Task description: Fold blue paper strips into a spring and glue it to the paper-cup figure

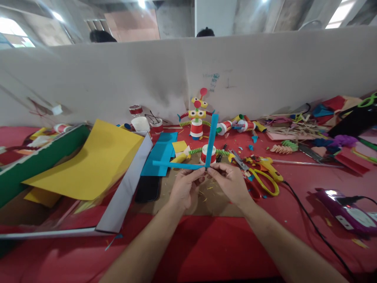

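Two blue paper strips meet at a corner between my hands, one strip (212, 137) standing up and the other strip (173, 164) pointing left. My left hand (186, 186) is closed, pinching the corner from the left. From the right, my right hand (228, 181) pinches the same corner with thumb and finger. Just behind them stands a red and white paper cup (204, 155) with green pleated paper arms (222, 152). A brown cardboard sheet (176, 206) lies under my hands. The fingertips partly hide the joint of the strips.
Yellow-handled scissors (265, 182) and a yellow glue gun (272, 169) with a black cord lie at the right. Blue paper (161, 153) and a black phone (148, 188) are left. A box (122, 196) holds yellow paper (88, 165). Finished cup figures (196, 127) stand behind, before a white partition (118, 78).
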`<state>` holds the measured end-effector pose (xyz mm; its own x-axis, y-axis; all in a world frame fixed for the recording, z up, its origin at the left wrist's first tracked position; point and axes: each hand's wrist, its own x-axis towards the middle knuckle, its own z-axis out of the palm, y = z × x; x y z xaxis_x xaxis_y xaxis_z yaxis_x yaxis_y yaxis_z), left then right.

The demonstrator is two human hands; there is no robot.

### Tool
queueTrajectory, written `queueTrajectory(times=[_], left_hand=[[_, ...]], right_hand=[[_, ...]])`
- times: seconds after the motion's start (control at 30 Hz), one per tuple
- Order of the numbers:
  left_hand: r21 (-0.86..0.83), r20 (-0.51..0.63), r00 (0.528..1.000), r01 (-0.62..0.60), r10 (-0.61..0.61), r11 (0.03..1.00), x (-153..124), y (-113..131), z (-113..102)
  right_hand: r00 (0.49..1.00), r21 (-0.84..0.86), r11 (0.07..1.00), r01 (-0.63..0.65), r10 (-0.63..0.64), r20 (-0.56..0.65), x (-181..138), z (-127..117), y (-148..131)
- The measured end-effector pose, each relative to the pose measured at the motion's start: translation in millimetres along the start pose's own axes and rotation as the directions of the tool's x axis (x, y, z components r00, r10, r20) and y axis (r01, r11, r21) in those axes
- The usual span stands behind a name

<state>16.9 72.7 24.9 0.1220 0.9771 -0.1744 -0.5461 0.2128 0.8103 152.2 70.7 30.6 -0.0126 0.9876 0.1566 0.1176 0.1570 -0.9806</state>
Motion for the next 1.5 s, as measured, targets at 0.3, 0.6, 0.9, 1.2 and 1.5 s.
queueTrajectory(times=[0.3,0.6,0.9,1.2,1.5], left_hand=[[0.086,0.007,0.997,-0.079,0.079,0.993,-3,-3,4],[-0.124,-0.092,0.99,0.093,-0.105,0.988,2,-4,4],[-0.167,-0.112,0.979,0.153,-0.173,0.974,5,-12,1],[-0.055,-0.044,0.998,0.036,-0.038,0.998,-4,-4,9],[0.205,-0.124,0.988,-0.063,0.09,0.977,-4,-4,7]], right_hand=[[0.988,0.278,0.95,-0.142,0.152,-0.013,3,2,0],[0.979,0.358,0.912,-0.198,0.201,0.029,5,2,5],[0.981,0.317,0.931,-0.183,0.192,0.001,3,5,5],[0.974,0.329,0.923,-0.197,0.224,-0.044,3,5,2],[0.983,0.186,0.965,-0.185,0.177,0.056,4,3,6]])
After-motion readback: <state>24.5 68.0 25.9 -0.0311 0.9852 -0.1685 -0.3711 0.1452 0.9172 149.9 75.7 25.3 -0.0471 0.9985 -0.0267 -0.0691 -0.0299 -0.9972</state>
